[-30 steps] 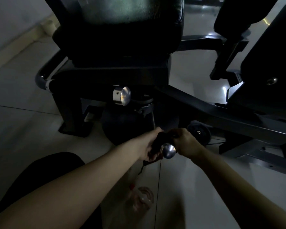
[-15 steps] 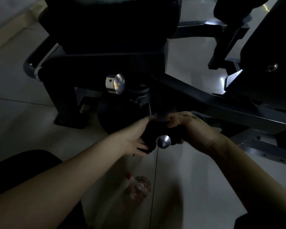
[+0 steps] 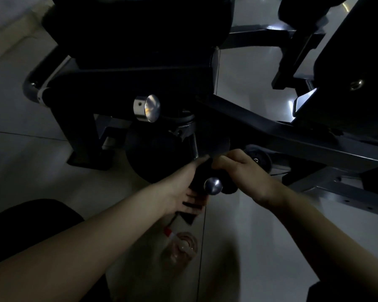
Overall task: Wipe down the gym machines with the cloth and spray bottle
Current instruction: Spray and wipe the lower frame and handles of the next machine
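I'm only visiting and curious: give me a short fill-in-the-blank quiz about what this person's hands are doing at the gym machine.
1. The left hand and the right hand both grip a dark ____ wrapped around part of the gym machine.
2. The spray bottle sits on the ____, below the hands.
3. A small shiny round knob shows ____ the two hands.

Missing words: cloth; floor; between.

A dim room is seen, its pale tiled floor [image 3: 260, 247] crossed by dark grout lines [image 3: 202, 247]. Glare [image 3: 291, 106] is reflected off the tiles at far right; a wall [image 3: 2, 9] is glimpsed far left.
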The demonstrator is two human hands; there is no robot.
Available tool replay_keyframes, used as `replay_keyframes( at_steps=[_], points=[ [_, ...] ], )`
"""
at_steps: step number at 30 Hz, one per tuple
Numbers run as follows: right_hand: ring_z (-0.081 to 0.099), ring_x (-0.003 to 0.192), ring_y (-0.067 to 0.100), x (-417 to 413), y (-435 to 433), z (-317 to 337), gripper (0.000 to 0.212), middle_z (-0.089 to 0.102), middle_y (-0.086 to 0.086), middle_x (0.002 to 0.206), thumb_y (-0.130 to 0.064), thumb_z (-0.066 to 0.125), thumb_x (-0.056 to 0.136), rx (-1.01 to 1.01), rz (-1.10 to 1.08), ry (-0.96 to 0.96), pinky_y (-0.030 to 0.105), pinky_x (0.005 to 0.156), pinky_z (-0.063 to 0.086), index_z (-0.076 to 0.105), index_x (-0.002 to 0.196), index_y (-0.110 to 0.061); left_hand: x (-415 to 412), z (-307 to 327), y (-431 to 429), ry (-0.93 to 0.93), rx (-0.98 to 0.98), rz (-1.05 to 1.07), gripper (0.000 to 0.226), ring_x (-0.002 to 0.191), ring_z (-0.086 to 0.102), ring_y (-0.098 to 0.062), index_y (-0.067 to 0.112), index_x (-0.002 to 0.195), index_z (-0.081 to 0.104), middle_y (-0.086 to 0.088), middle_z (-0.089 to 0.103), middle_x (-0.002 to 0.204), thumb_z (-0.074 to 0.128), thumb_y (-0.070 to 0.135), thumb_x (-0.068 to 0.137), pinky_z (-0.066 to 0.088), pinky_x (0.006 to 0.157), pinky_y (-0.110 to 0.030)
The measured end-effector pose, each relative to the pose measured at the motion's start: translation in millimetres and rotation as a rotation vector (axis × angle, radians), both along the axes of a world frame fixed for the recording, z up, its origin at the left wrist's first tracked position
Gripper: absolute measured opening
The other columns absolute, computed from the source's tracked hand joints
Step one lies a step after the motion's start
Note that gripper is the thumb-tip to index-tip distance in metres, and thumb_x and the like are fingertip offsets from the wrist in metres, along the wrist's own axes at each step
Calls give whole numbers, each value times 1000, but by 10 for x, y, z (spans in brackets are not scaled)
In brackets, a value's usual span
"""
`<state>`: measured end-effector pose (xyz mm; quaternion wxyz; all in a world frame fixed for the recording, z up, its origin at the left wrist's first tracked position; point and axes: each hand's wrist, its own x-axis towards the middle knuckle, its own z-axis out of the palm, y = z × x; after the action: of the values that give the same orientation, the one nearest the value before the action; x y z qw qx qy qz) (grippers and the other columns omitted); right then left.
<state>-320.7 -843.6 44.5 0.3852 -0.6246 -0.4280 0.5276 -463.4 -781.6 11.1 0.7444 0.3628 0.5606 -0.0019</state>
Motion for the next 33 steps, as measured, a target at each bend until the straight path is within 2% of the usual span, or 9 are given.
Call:
replay_keyframes(
  at_steps=[3, 7, 10, 12, 17, 19, 22, 28, 33],
  points=[
    [51, 56, 20, 17, 16, -129, 33, 56, 6, 61, -13, 51, 98, 47, 0, -75, 27, 50, 41, 59, 66, -11, 133, 66, -2, -75, -76, 138, 38, 106, 68, -32, 18, 111, 70, -13, 74, 110, 64, 49, 89, 53, 98, -46],
    [57, 56, 15, -108, 15, -380, 42, 57, -1, 61, -31, 49, 103, 195, -93, -385, 35, 53, 43, 54, 64, -17, 207, 47, -35, -55, -83, 155, 39, 85, 66, -24, 14, 103, 68, -8, 71, 88, 53, 50, 98, 52, 70, -33],
    [54, 59, 9, -126, 4, -441, 45, 51, -5, 68, -47, 51, 99, 323, -94, -562, 18, 53, 36, 53, 60, -26, 190, 58, -118, -2, 28, 84, 49, 64, 61, -18, 15, 108, 68, -4, 67, 70, 39, 54, 103, 48, 58, -30],
    [52, 53, 9, -106, 2, -400, 46, 49, -8, 62, -48, 57, 97, 420, -58, -617, 19, 48, 35, 50, 55, -29, 137, 68, -173, 41, 130, 31, 52, 49, 48, -14, 11, 96, 66, -3, 56, 59, 35, 52, 106, 42, 48, -25],
    [44, 39, 7, -117, -27, -226, 46, 48, -9, 46, -23, 62, 98, 515, -65, -309, 24, 41, 33, 54, 53, -22, -65, 244, -50, 147, 381, -320, 71, 38, 42, -15, 10, 59, 51, -2, 47, 43, 25, 56, 106, 37, 44, -23],
    [38, 39, 12, -86, 8, -199, 47, 45, 0, 46, -15, 59, 100, 481, -178, -102, 23, 43, 30, 53, 56, 2, -113, 256, 81, 224, 559, -436, 84, 51, 60, -21, 8, 68, 64, -5, 62, 54, 23, 74, 96, 50, 56, -30],
    [32, 38, 15, -39, 80, -194, 45, 39, 11, 47, -7, 56, 97, 344, -389, 102, 21, 43, 26, 43, 59, 13, -129, 156, 204, 342, 850, -484, 63, 76, 67, -25, 19, 77, 65, -2, 66, 74, 36, 70, 97, 50, 68, -35],
    [29, 35, 14, 134, -58, -99, 47, 32, 2, 44, 9, 43, 84, 154, -235, 260, 20, 45, 27, 39, 44, -16, -32, 190, 152, -179, 848, -294, 41, 58, 64, -27, 2, 70, 56, -20, 60, 66, 63, 32, 98, 55, 57, -46],
    [33, 39, 15, 281, -113, -171, 31, 33, 5, 47, -2, 50, 75, 23, -138, 203, 20, 43, 28, 42, 49, -15, -33, 220, -18, -302, 1349, -504, 38, 52, 43, -9, 16, 61, 41, 6, 42, 57, 70, 26, 83, 32, 49, -21]
  ],
)
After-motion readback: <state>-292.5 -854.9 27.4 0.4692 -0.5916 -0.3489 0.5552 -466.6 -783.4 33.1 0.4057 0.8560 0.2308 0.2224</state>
